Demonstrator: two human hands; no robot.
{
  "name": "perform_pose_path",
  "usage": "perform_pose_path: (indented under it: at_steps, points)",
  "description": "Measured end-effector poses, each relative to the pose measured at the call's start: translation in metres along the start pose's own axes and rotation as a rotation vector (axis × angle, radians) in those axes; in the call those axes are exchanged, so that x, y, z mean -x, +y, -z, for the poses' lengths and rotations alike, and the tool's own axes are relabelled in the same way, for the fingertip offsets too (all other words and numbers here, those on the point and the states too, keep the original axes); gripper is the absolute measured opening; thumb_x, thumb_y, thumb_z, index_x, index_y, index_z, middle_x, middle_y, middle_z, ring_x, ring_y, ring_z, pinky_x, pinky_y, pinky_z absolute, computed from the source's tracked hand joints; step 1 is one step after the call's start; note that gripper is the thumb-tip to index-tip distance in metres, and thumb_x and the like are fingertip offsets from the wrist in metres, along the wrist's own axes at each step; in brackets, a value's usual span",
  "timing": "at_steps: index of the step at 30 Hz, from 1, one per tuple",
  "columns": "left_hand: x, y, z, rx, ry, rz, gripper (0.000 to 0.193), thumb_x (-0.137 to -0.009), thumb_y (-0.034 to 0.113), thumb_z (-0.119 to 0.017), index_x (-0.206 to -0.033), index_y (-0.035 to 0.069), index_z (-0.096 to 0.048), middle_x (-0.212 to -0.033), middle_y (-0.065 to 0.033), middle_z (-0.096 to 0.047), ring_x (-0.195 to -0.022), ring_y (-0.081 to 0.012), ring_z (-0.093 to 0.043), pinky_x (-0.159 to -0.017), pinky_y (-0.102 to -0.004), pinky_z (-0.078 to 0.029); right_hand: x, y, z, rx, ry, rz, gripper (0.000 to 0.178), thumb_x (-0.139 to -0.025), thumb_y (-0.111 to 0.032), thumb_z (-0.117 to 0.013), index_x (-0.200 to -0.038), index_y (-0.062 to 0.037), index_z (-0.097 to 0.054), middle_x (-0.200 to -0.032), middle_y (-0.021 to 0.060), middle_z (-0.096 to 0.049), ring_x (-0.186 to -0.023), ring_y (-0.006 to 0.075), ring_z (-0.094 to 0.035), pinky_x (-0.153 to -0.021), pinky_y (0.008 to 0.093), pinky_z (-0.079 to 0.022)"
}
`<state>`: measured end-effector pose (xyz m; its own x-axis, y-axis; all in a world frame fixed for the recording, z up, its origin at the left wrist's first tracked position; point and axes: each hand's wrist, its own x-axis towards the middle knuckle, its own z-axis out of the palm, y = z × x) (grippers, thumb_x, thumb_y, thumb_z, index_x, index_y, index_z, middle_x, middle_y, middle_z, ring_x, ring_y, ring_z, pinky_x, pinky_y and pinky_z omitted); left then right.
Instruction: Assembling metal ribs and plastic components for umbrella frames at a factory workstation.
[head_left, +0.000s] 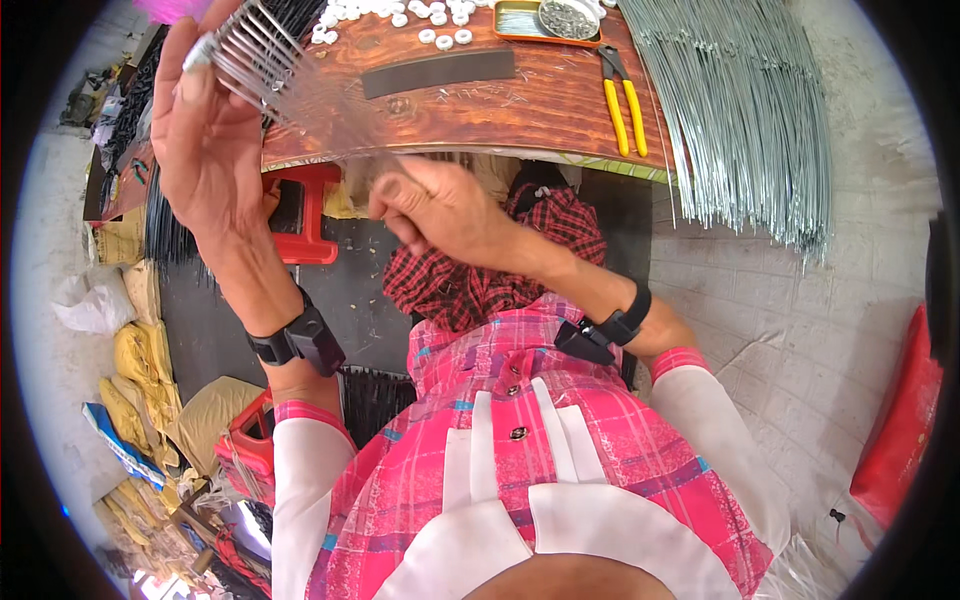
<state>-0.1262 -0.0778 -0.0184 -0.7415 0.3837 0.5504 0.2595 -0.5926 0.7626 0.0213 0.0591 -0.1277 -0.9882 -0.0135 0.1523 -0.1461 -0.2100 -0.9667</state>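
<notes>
Raised at the upper left, my left hand (pixel 210 135) is closed on a small white ring piece (pixel 200 52) with several thin metal wires (pixel 262 58) fanning out from it. My thumb presses against the white piece. The wires' far ends smear into a blur toward the table's front edge. In front of that edge my right hand (pixel 435 205) has its fingers curled in and the thumb laid over them. Whatever it grips, if anything, is too blurred to make out.
On the wooden table (pixel 560 110) lie a dark flat strip (pixel 438 73), yellow-handled pliers (pixel 622 100), white rings (pixel 445 40) and an orange-rimmed tray (pixel 510 38) with small metal parts. Long metal wires (pixel 735 120) overhang the right side. A red stool (pixel 318 225) stands below.
</notes>
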Motion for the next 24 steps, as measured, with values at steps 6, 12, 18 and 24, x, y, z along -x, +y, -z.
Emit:
perform_pose_path:
  at_steps: [6, 12, 18, 24]
  points:
    - [0.053, -0.036, 0.039, 0.18, 0.001, 0.268, 0.042, -0.089, 0.013, -0.074, -0.126, 0.003, -0.058, -0.126, -0.0209, -0.065, -0.106, -0.019, -0.067, -0.086, -0.0292, -0.056, 0.016, 0.063, -0.011, -0.014, -0.025, -0.053, 0.039, -0.108, -0.035, -0.043, -0.095, -0.0012, -0.057, -0.064, 0.0017, -0.052, -0.055, 0.0091, -0.053, -0.051, 0.0255, -0.045]
    - [0.049, 0.003, 0.014, 0.415, -0.062, 0.142, 0.034, -0.087, 0.009, -0.073, -0.116, 0.005, -0.055, -0.124, -0.0229, -0.065, -0.107, -0.0235, -0.068, -0.096, -0.0398, -0.055, 0.022, 0.017, -0.031, -0.004, -0.092, -0.101, 0.04, -0.108, -0.035, -0.042, -0.096, -0.0007, -0.058, -0.066, 0.0023, -0.054, -0.057, 0.0091, -0.054, -0.053, 0.025, -0.045]
    - [0.046, -0.019, 0.017, 0.36, 0.069, 0.32, 0.027, -0.089, 0.004, -0.07, -0.115, 0.005, -0.062, -0.131, -0.0268, -0.061, -0.102, -0.0168, -0.068, -0.087, -0.0285, -0.057, 0.022, 0.052, -0.029, -0.095, -0.028, -0.175, 0.051, -0.107, -0.05, -0.041, -0.099, -0.0027, -0.061, -0.068, 0.0014, -0.055, -0.058, 0.0093, -0.054, -0.053, 0.0238, -0.045]
    - [0.04, -0.031, 0.03, 0.415, 0.112, 0.348, 0.025, -0.09, 0.0, -0.069, -0.114, 0.003, -0.066, -0.132, -0.0231, -0.062, -0.091, -0.01, -0.068, -0.076, -0.0199, -0.056, 0.013, 0.056, -0.021, -0.149, -0.05, -0.222, 0.051, -0.108, -0.048, -0.04, -0.104, -0.0014, -0.06, -0.072, 0.002, -0.057, -0.062, 0.0099, -0.056, -0.058, 0.024, -0.046]
